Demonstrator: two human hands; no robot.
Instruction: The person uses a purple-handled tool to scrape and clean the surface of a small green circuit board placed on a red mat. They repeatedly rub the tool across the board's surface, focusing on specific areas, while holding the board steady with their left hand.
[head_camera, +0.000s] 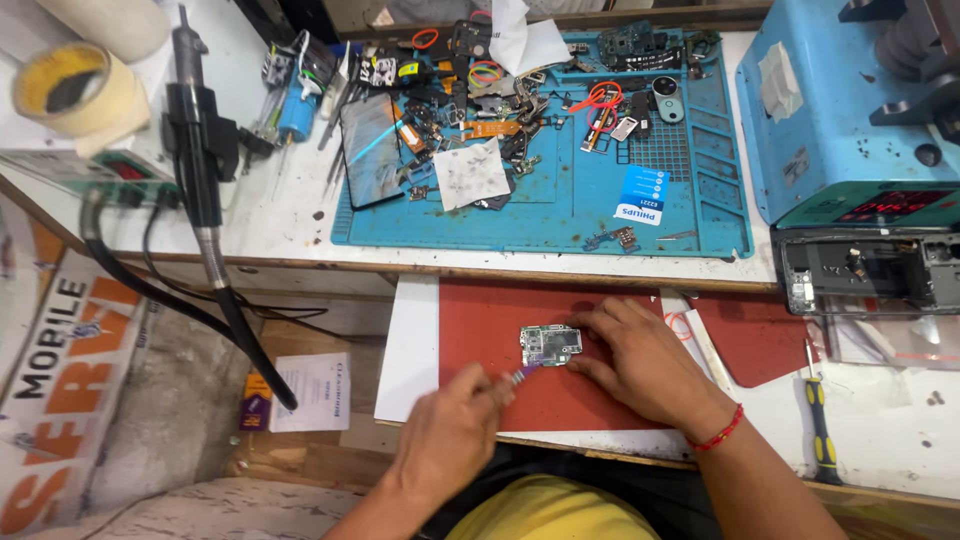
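A small green phone circuit board (549, 345) lies on a red mat (480, 320) on a pull-out shelf below the bench. My right hand (645, 360) rests beside the board and steadies it with its fingertips; a red thread band circles its wrist. My left hand (450, 430) grips a small tool with a purple end (522, 373), whose tip points at the board's lower left edge.
A blue work mat (560, 215) on the bench holds a dark phone screen (370, 150), several loose parts, screws and cables. A blue machine (850, 110) stands at right, a hot-air handle (195, 130) and tape roll (70, 90) at left. A yellow-handled screwdriver (820, 425) lies at right.
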